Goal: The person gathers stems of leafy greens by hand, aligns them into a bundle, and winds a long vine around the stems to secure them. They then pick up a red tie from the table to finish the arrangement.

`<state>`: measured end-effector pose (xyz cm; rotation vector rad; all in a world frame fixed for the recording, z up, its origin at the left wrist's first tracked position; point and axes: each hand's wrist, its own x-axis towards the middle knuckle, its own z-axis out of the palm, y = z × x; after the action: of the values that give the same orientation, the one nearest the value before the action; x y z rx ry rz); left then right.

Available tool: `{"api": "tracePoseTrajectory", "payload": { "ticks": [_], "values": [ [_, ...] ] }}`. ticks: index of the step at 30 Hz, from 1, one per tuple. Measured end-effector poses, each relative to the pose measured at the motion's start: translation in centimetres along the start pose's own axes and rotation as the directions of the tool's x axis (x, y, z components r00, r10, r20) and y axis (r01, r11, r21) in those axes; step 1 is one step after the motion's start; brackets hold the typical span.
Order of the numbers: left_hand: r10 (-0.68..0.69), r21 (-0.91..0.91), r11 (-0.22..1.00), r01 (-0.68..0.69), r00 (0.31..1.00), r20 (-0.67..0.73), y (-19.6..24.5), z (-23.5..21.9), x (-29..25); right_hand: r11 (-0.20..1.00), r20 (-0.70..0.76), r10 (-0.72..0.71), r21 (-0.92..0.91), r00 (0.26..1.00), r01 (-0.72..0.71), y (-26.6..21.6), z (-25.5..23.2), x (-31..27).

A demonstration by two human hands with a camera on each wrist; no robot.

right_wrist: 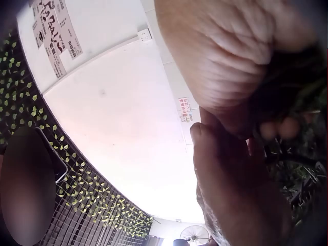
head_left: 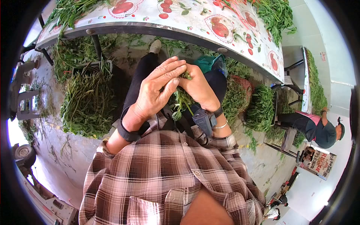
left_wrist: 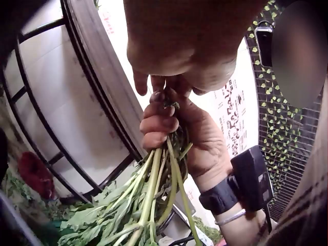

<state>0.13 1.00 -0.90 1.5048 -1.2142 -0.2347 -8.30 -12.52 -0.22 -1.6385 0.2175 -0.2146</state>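
Note:
My right hand (head_left: pixel 200 86) grips a bunch of leafy green stems (left_wrist: pixel 154 189), its fingers curled round it. Stalks and leaves hang from below that fist in the left wrist view. My left hand (head_left: pixel 153 90) lies across the top of the right one with its fingers straight and side by side. Its palm covers the upper end of the bunch, where a little green shows between the hands. The thumb reaches toward the right hand. Both hands are in front of the plaid shirt, above the lap. In the right wrist view they fill the right side, partly in shadow.
A table (head_left: pixel 150 28) with a fruit-print cover runs ahead, greens heaped at both ends. A large pile of stems (head_left: pixel 88 103) stands at left; more piles (head_left: pixel 260 107) lie at right. A teal bag (head_left: pixel 205 63) is by the knee. Another person (head_left: pixel 318 129) works at far right.

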Motion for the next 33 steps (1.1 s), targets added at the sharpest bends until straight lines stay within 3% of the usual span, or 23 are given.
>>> {"api": "tracePoseTrajectory", "payload": {
  "ticks": [9, 11, 12, 13, 15, 18, 19, 21, 27, 29, 33],
  "values": [
    [0.018, 0.061, 0.998, -0.020, 0.999, 0.032, -0.3, 0.1, 0.1, 0.997, -0.039, 0.063, -0.033, 0.997, -0.064, 0.2, 0.1, -0.1],
    [0.025, 0.063, 0.998, -0.028, 0.999, 0.047, -0.2, 0.1, 0.2, 0.996, -0.119, -0.065, -0.072, 0.991, 0.057, 0.4, 0.1, 0.2],
    [-0.026, -0.063, 0.998, 0.023, 0.999, -0.044, 0.0, 0.2, 0.3, 0.996, -0.062, 0.024, 0.086, 0.998, -0.019, -0.4, 0.1, 0.5],
    [-0.086, -0.194, 0.979, 0.061, 0.988, -0.125, 0.1, 0.3, 0.3, 0.996, -0.064, 0.024, 0.084, 0.998, -0.019, -0.6, -0.1, 0.4],
    [-0.142, -0.263, 0.959, 0.108, 0.983, -0.115, -0.3, 0.3, 0.3, 0.967, -0.033, 0.127, 0.227, 0.991, -0.116, -0.8, -0.5, 0.3],
    [-0.384, -0.617, 0.694, 0.372, 0.915, 0.119, -0.6, 0.8, 0.0, 0.944, -0.048, 0.096, 0.321, 0.994, -0.076, -0.9, -0.1, 0.3],
    [-0.371, -0.578, 0.731, 0.361, 0.923, 0.107, -1.0, 1.2, -0.4, 0.913, -0.025, 0.092, 0.402, 0.995, -0.074, -1.0, 0.0, 0.3],
    [-0.387, -0.508, 0.733, 0.452, 0.892, 0.235, -0.8, 1.6, -0.5, 0.902, -0.041, 0.113, 0.423, 0.993, -0.085, -1.3, 0.2, 0.4],
    [-0.460, -0.512, 0.682, 0.523, 0.850, 0.255, -1.6, 3.1, -0.4, 0.874, -0.043, 0.062, 0.485, 0.997, -0.034, -1.5, 0.1, 0.6],
    [-0.431, -0.636, 0.580, 0.509, 0.854, 0.290, -1.3, 3.1, 0.1, 0.877, -0.059, 0.043, 0.481, 0.997, -0.009, -1.9, 0.2, 0.6],
    [-0.426, -0.695, 0.537, 0.479, 0.864, 0.267, 0.2, 2.8, 0.6, 0.879, -0.121, -0.033, 0.470, 0.992, 0.086, -2.2, 0.5, 0.8]
  ]
}}
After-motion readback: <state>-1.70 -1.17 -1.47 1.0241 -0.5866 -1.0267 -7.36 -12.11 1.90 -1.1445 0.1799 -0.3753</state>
